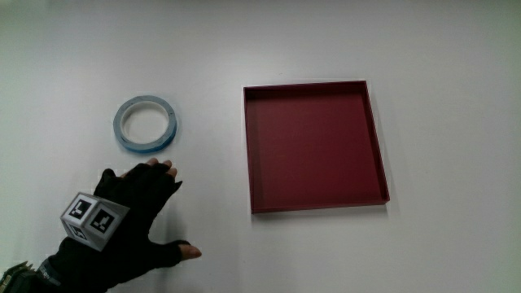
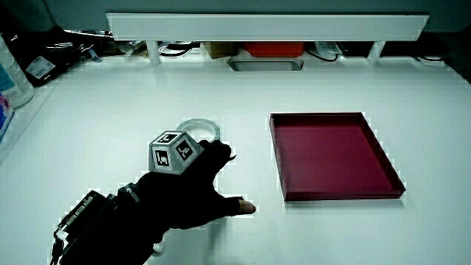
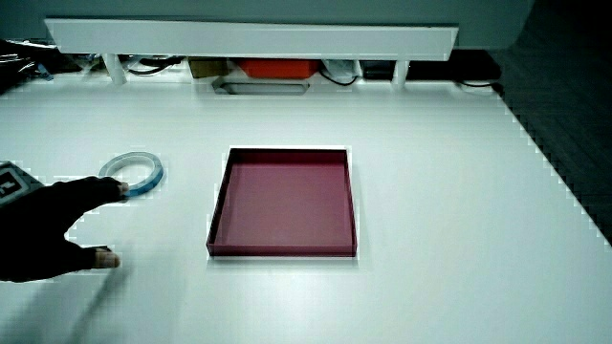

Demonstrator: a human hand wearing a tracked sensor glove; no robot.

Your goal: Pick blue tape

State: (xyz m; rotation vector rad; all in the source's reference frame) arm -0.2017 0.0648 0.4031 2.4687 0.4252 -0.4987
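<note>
The blue tape (image 1: 146,124) is a pale blue roll lying flat on the white table, beside the dark red tray (image 1: 376,138). The gloved hand (image 1: 140,212) is just nearer to the person than the roll, fingers spread and pointing at it, fingertips a short way from its rim and holding nothing. In a side view the roll (image 2: 200,126) is partly hidden by the hand (image 2: 193,184) and its patterned cube (image 2: 175,152). In a side view the roll (image 3: 134,173) shows whole, with the hand (image 3: 67,229) close to it.
The square red tray (image 2: 390,171) (image 3: 215,222) holds nothing visible. A low white partition (image 2: 265,25) (image 3: 249,36) runs along the table's edge farthest from the person, with clutter under it. Bottles and items (image 2: 15,66) stand at the table's edge.
</note>
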